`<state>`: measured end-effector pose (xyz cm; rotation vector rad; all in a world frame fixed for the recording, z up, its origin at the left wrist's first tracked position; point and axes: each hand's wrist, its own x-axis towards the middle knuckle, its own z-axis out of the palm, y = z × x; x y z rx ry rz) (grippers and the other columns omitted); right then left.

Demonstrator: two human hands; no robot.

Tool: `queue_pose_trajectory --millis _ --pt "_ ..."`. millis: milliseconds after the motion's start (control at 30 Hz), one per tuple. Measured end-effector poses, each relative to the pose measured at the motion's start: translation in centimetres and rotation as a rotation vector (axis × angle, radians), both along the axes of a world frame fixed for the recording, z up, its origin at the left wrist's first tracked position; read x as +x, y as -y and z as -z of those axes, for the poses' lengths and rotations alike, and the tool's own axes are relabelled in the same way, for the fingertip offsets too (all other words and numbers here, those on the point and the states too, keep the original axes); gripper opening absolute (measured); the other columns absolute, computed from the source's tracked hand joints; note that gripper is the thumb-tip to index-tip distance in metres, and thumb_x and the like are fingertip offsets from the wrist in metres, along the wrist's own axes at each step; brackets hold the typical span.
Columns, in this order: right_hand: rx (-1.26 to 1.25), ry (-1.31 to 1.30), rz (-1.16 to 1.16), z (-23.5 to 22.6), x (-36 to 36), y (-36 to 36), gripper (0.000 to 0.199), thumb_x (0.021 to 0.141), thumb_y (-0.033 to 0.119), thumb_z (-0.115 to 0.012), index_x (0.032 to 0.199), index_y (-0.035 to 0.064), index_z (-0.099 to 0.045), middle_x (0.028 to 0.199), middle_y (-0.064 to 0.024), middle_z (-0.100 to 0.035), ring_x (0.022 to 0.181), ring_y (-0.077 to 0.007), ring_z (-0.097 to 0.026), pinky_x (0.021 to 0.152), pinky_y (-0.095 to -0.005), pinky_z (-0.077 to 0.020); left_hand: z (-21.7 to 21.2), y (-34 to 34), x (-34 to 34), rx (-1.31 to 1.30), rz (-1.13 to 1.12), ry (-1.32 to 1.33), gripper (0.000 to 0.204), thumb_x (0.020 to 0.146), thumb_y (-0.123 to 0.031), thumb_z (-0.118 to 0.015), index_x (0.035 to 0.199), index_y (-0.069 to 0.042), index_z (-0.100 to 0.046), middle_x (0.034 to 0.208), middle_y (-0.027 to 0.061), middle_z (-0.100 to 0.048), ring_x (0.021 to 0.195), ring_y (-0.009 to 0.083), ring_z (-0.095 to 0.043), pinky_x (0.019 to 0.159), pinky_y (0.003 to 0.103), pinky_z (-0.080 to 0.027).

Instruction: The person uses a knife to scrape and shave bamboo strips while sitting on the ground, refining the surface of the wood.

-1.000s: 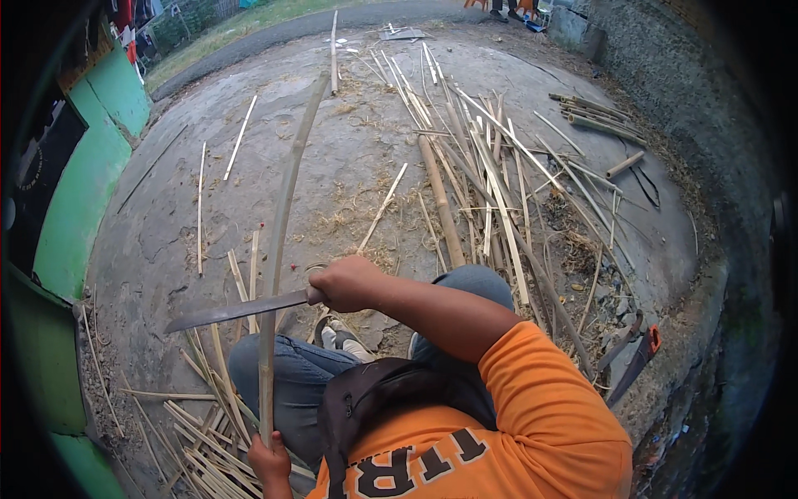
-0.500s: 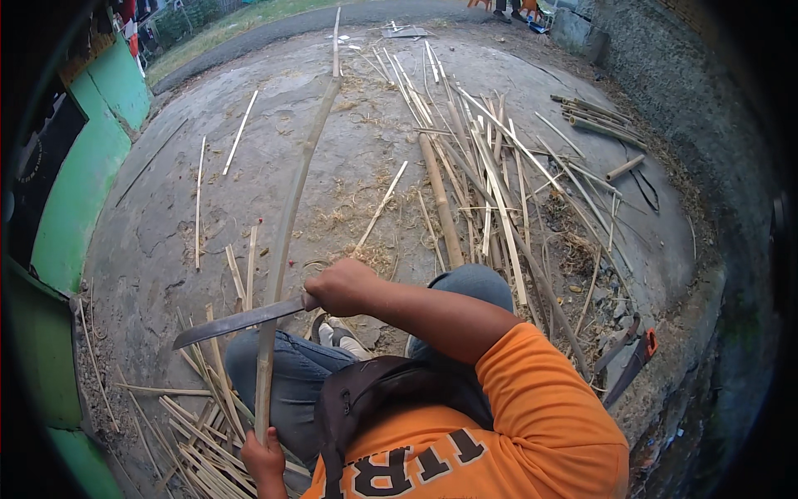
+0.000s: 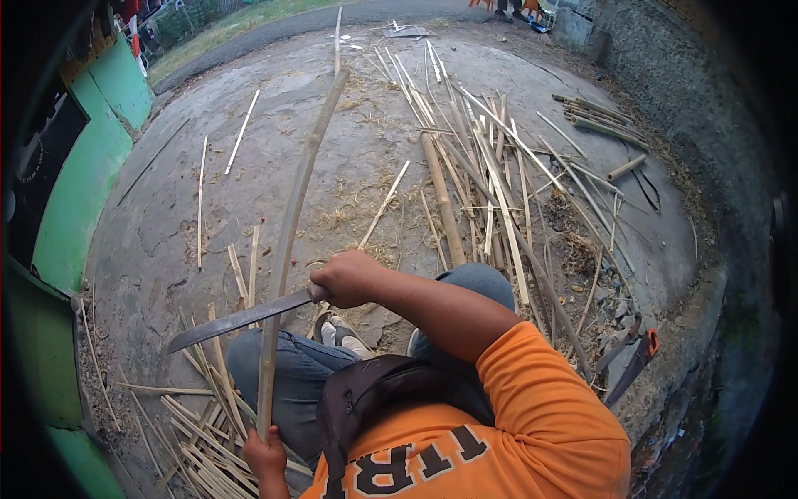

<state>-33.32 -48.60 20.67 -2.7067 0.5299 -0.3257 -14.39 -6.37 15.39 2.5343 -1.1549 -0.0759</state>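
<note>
My right hand [image 3: 351, 279] is closed round the handle of a machete [image 3: 237, 322], its long blade pointing left. The blade crosses a long bamboo strip [image 3: 293, 208] just beyond my left knee; whether its edge bites into the bamboo I cannot tell. At the strip's near end, by my left thigh, my left hand [image 3: 265, 454] grips it with the thumb along its side. From there the strip slants up and away over the ground, its far end near the road.
Split bamboo strips [image 3: 204, 449] lie heaped at my lower left. More bamboo poles and strips [image 3: 490, 183] spread ahead to the right. An orange-handled saw [image 3: 636, 366] lies at my right. A green wall [image 3: 71, 200] stands left, a rough concrete wall [image 3: 682, 91] right.
My right hand and the machete have shifted slightly right and toward the far side, the blade still across the bamboo strip. The strip's far part has swung a little right. My left hand stays put.
</note>
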Motion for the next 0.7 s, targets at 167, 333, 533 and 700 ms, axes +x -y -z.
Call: queue_pose_trajectory --millis 167,333,533,700 --pt "-0.004 0.007 -0.019 0.42 -0.03 0.5 0.014 0.081 0.026 -0.07 0.088 0.014 -0.072 0.081 -0.0138 -0.072 0.081 -0.0388 -0.072 0.07 -0.0519 -0.0563 -0.77 0.56 -0.4 0.002 -0.005 -0.011 0.077 0.095 -0.075 -0.055 0.084 0.002 -0.059 0.071 0.0278 -0.062 0.075 0.0543 -0.064 0.063 0.058 -0.048" --pt "0.008 -0.022 -0.03 0.52 0.14 0.65 0.014 0.08 0.025 -0.07 0.088 0.0137 -0.072 0.082 -0.0139 -0.072 0.082 -0.0388 -0.072 0.07 -0.0521 -0.0565 -0.52 0.31 -0.18 0.013 -0.002 -0.02 0.076 0.095 -0.074 -0.056 0.086 0.002 -0.06 0.072 0.0278 -0.063 0.076 0.0538 -0.065 0.064 0.057 -0.049" --pt "0.034 -0.039 -0.035 0.38 -0.19 0.83 0.016 0.081 0.027 -0.069 0.09 0.014 -0.073 0.083 -0.0145 -0.072 0.083 -0.0392 -0.072 0.071 -0.0526 -0.0565 -0.73 0.25 -0.09 0.037 -0.014 -0.015 0.075 0.094 -0.072 -0.059 0.087 0.002 -0.06 0.074 0.0287 -0.063 0.078 0.0551 -0.065 0.065 0.058 -0.049" --pt "0.007 -0.041 -0.044 0.21 -0.54 0.8 0.017 0.082 0.027 -0.069 0.093 0.0141 -0.073 0.083 -0.0144 -0.072 0.083 -0.0392 -0.072 0.072 -0.0527 -0.0562 -0.37 0.17 0.09 0.033 -0.021 -0.018 0.074 0.094 -0.071 -0.061 0.086 0.003 -0.06 0.076 0.0295 -0.064 0.08 0.056 -0.064 0.067 0.06 -0.048"
